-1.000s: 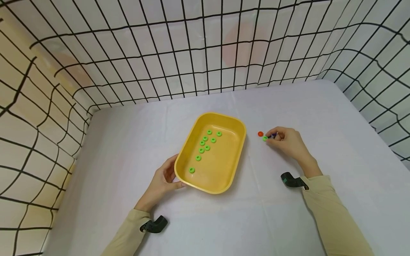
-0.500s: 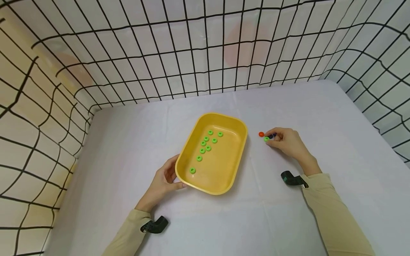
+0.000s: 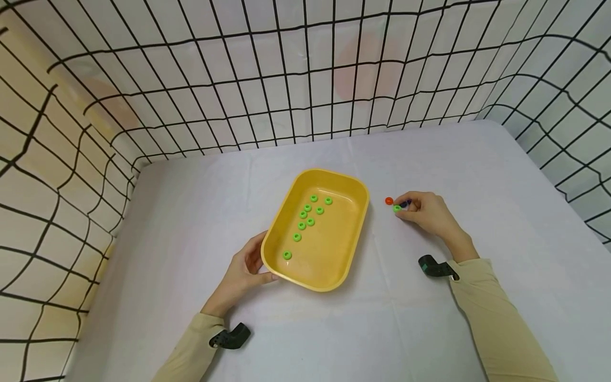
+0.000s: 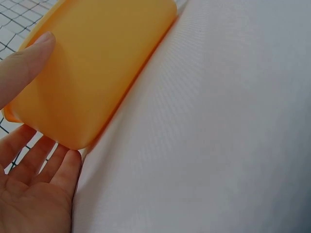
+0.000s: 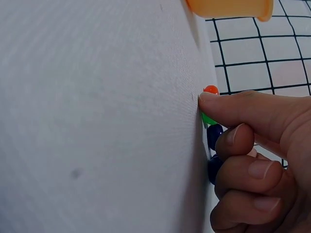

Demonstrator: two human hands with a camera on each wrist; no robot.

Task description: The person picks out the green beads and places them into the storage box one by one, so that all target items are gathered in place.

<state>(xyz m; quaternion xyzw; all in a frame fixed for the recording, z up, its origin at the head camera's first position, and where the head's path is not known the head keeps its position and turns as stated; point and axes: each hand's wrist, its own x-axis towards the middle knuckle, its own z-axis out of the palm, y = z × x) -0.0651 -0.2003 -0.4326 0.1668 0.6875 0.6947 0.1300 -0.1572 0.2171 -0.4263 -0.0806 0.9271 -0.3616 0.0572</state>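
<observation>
While the left hand is holding the near-left corner of the yellow tray at the middle of the frame, its thumb is lying along the tray's outer wall and its straighter fingers are touching the corner from below, as the left wrist view shows. Right of the tray, the right hand is resting on the white tabletop with its fingers curled, the index fingertip pressing down on a green ring that is lying on the cloth; whether the thumb is pinching it I cannot tell. An orange ring is sitting just beside the green one, toward the upper left of it, and dark blue rings are tucked under the curled fingers. Nine more green rings are lying inside the tray, most in a loose cluster toward its far end and one alone near the left hand
</observation>
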